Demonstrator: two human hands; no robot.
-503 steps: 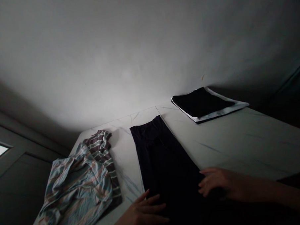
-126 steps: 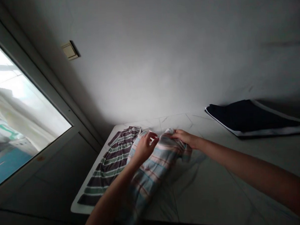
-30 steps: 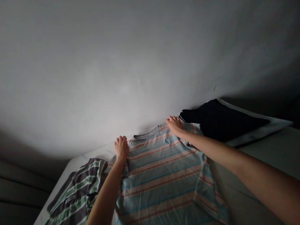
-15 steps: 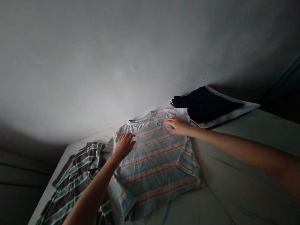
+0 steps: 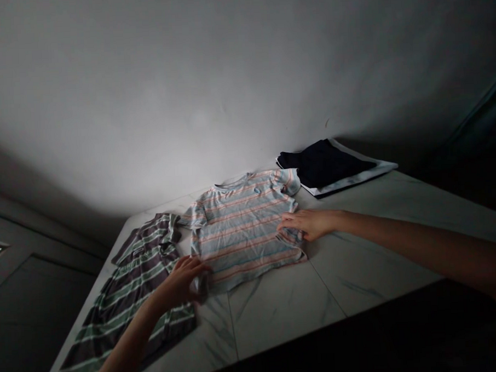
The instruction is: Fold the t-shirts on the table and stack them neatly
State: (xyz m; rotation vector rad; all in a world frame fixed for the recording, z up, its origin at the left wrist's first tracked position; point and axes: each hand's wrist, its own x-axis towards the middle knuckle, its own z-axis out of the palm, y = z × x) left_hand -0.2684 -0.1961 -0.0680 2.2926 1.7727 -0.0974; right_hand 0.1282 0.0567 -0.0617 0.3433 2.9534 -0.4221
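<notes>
— Since the left fingers [image 5: 194, 268] are curled, do they grip anything?
— Yes, they pinch the T-shirt's [image 5: 241, 219] hem corner; the right fingers [image 5: 288, 223] lie spread on it. Soft, light knit, flat on the table [image 5: 278, 311]: take hold at the hem.

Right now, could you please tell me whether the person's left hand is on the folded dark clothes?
No, the left hand is at the lower corner of the striped T-shirt, with the folded dark clothes beyond it.
</notes>
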